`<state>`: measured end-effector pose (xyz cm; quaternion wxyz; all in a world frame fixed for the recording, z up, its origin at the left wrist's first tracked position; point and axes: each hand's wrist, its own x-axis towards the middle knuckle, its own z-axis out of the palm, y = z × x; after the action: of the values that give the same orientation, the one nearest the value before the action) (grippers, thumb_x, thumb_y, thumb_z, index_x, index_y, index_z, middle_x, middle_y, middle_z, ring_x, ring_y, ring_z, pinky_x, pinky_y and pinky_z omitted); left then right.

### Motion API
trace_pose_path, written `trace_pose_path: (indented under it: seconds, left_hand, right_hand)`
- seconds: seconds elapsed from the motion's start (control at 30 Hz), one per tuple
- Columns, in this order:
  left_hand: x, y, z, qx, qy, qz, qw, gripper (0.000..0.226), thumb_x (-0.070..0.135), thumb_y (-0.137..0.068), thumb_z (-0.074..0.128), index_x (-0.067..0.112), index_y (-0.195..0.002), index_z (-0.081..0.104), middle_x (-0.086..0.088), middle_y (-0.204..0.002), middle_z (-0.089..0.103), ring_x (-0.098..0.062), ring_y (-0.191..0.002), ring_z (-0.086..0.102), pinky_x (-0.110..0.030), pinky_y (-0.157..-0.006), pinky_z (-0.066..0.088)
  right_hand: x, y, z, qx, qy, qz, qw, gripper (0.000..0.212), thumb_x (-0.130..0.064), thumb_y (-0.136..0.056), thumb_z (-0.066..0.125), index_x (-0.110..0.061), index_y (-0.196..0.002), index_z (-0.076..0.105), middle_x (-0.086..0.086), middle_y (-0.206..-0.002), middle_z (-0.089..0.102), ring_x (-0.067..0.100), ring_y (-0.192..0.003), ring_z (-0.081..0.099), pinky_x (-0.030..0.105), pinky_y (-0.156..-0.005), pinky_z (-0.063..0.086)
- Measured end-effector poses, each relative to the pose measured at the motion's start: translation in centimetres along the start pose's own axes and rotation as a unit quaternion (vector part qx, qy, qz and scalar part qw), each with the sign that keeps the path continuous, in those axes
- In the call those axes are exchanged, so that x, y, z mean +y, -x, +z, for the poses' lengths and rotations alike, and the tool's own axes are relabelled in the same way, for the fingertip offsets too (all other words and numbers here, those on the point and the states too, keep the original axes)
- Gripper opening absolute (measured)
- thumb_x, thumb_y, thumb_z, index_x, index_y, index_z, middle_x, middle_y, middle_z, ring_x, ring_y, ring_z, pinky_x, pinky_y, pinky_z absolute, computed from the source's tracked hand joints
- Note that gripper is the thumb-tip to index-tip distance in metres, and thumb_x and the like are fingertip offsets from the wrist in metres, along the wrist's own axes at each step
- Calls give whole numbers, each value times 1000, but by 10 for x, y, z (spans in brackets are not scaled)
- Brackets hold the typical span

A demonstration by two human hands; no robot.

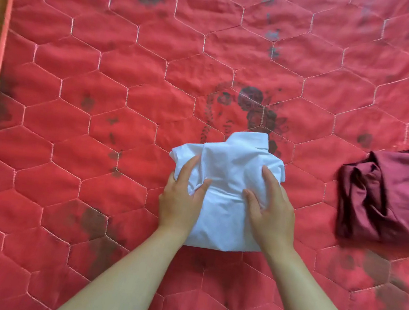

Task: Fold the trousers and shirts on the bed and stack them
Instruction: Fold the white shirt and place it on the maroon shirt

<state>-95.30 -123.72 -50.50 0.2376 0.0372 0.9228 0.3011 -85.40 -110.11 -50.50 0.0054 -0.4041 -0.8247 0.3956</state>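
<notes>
White shirt (233, 159), folded on the bed (96, 92), lies under left hand (180, 201) and right hand (272, 214), whose straight fingers (189, 167) press it flat, thumbs spread.

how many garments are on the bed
2: a folded white shirt in the middle; a crumpled maroon garment at the frame's right edge, partly cut off, maybe hiding more.

The folded shirt (233, 164) lies on the bed (102, 88) just below frame centre, collar toward the top. The left hand (180, 204) rests on its left half and the right hand (271, 214) on its right. A bunched garment (391, 202) (well apart from the shirt) sits at the right edge.
</notes>
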Motion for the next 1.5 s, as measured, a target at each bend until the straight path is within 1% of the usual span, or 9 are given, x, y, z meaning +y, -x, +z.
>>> trace_pose_path:
  seconds: [0.27, 0.63, 0.7, 0.8, 0.9, 0.97, 1.1, 1.23, 1.5]
  left_hand:
    - [103, 43, 20, 0, 66, 75, 995, 53, 43, -82, 65, 44, -131, 44, -2, -123, 56, -21, -110, 52, -19, -77, 32]
    - [278, 121, 220, 44, 147, 75, 985, 52, 42, -81, 65, 34, -130, 49, -5, -124, 58, -23, -106, 55, -13, -73, 31]
    - [286, 117, 251, 57, 126, 58, 989, 53, 46, -81, 64, 38, -131, 48, -6, -125, 55, -24, -104, 55, -12, -70, 29]
    - [277, 103, 275, 34, -12, 15, 999, 63, 55, -81, 59, 46, -138, 34, -7, -130, 41, -30, -107, 52, -35, -82, 42]
    - [261, 97, 276, 50, -134, 3, 990, 70, 61, -80, 53, 46, -142, 25, -10, -146, 21, -32, -132, 27, -51, -100, 31]
    - [262, 99, 275, 95, -199, 92, 971, 66, 59, -83, 46, 42, -143, 25, -12, -151, 17, -30, -138, 14, -57, -105, 22]
    - [276, 96, 290, 72, -228, 270, 933, 55, 48, -88, 38, 37, -142, 32, -7, -154, 24, -20, -143, 12, -50, -112, 7]
    - [252, 84, 300, -45, -279, 219, 934, 54, 50, -94, 34, 46, -141, 9, 5, -157, -3, -15, -145, -3, -33, -112, -12]
    - [258, 87, 288, -67, -292, 205, 932, 59, 54, -93, 32, 43, -146, 9, 5, -158, -2, -18, -145, -1, -39, -114, -4]
  right_hand:
    - [16, -1, -118, 81, 9, -17, 997, 55, -25, -83, 69, -20, -134, 49, 11, -121, 60, 29, -109, 57, 33, -80, 42]
    - [197, -78, -319, 105, 93, -70, 988, 56, -34, -83, 68, -30, -134, 46, 7, -114, 59, 25, -100, 57, 29, -71, 35]
    - [226, -98, -324, 76, 102, -75, 989, 56, -37, -84, 65, -33, -135, 43, 6, -116, 53, 22, -98, 54, 28, -70, 34]
    - [256, -123, -315, -24, 130, -50, 990, 58, -38, -86, 59, -31, -139, 36, 9, -132, 32, 30, -111, 48, 35, -79, 40]
    - [266, -132, -306, 28, 178, -44, 983, 57, -44, -86, 57, -30, -138, 38, 10, -149, 16, 32, -134, 24, 51, -99, 32]
    - [260, -134, -301, 76, 171, -82, 979, 53, -45, -88, 54, -29, -137, 41, 11, -151, 19, 33, -137, 18, 55, -102, 25]
    - [252, -138, -280, 25, 178, -163, 970, 52, -39, -90, 53, -27, -139, 43, 10, -154, 21, 32, -142, 15, 55, -108, 9]
    - [271, -144, -269, -27, 223, -173, 959, 52, -41, -92, 52, -31, -141, 38, 3, -156, 17, 24, -145, 10, 48, -112, 0]
    - [285, -123, -292, -26, 219, -82, 972, 62, -48, -90, 48, -33, -146, 25, 0, -157, 11, 23, -144, 9, 53, -110, 17]
